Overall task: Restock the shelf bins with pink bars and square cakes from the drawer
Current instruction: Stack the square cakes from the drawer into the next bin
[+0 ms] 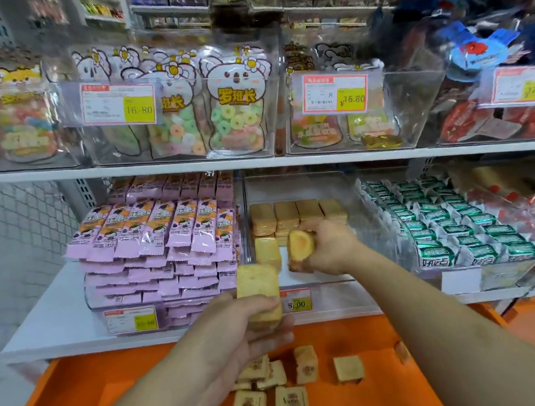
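Fingers of my right hand (326, 246) are curled round a square golden-brown cake in clear wrapping (300, 248), holding it inside the clear plastic middle bin (303, 183) on the lower white shelf (60, 321), just in front of the row of the same wrapped cakes (298, 214) standing at the back of that bin. My left hand (241, 329) is lower and nearer to me, over the open orange drawer (82, 390); its thumb and fingers grip a second square cake (258, 287), held upright in front of the bin's yellow price label (296, 302). Neither hand has any slack; both are closed firmly on their cakes.

Below my left wrist, a loose cluster of square cakes with brown stamped tops (275, 386) lies on the drawer floor. To the left of the cake bin, the neighbouring clear bin is stacked high with pink wrapped bars (156, 238). To the right sits a bin of green-and-white packets (449, 229). Bags of ring-shaped gummy sweets (235, 108) stand on the shelf above.
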Motion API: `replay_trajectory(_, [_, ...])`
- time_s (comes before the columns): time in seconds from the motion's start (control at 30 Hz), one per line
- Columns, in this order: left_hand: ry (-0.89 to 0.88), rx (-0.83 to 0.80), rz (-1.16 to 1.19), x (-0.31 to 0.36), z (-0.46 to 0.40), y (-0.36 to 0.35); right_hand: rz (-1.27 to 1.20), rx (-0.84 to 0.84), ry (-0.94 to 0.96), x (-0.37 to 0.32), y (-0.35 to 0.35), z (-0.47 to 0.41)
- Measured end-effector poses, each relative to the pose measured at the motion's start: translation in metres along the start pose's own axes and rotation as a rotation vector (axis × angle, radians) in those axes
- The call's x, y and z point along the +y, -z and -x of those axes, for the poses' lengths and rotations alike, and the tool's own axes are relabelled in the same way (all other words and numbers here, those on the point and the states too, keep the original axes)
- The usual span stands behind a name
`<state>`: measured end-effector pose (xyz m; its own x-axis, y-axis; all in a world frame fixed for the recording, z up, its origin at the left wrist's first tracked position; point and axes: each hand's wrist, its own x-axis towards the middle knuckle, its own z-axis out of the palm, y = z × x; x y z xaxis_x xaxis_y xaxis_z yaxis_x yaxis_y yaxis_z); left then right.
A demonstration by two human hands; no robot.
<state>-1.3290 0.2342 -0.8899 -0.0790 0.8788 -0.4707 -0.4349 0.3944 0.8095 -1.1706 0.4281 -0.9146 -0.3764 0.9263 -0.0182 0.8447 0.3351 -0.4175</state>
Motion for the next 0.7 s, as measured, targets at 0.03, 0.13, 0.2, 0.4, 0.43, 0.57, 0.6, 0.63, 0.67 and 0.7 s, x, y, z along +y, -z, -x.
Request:
replay_trajectory(0.03, [0.003, -0.003, -0.003, -0.001, -0.002, 0.001, 0.043, -0.014, -0.003, 0.000, -0.005, -0.009])
replay_trajectory(0.13, [0.008, -0.019, -0.002, -0.002, -0.006, 0.004, 0.108, -0.076, -0.036, 0.000, -0.021, -0.029])
replay_trajectory(0.2, [0.012, -0.008, 0.001, -0.003, -0.008, 0.004, 0.125, -0.099, -0.053, 0.001, -0.031, -0.037])
replay_trajectory(0.4, [0.018, -0.006, 0.017, -0.004, -0.006, 0.001, 0.094, -0.089, -0.005, 0.004, -0.035, -0.037])
replay_trajectory(0.43, [0.020, -0.009, 0.021, -0.004, -0.006, 0.001, 0.067, -0.086, -0.004, 0.005, -0.032, -0.035])
replay_trajectory(0.57, [0.021, -0.013, 0.056, -0.003, -0.004, 0.003, 0.030, -0.100, 0.003, 0.009, -0.016, -0.024])
replay_trajectory(0.6, [0.020, -0.015, 0.064, -0.003, -0.003, 0.003, 0.038, -0.102, 0.021, 0.010, -0.013, -0.021])
replay_trajectory(0.63, [0.018, -0.017, 0.068, -0.004, -0.003, 0.003, 0.047, -0.106, 0.038, 0.010, -0.010, -0.017])
replay_trajectory(0.67, [0.018, -0.017, 0.069, -0.004, -0.003, 0.002, 0.055, -0.117, 0.048, 0.010, -0.009, -0.013])
replay_trajectory(0.7, [0.016, -0.017, 0.069, -0.004, -0.004, 0.002, 0.056, -0.129, 0.050, 0.010, -0.008, -0.010])
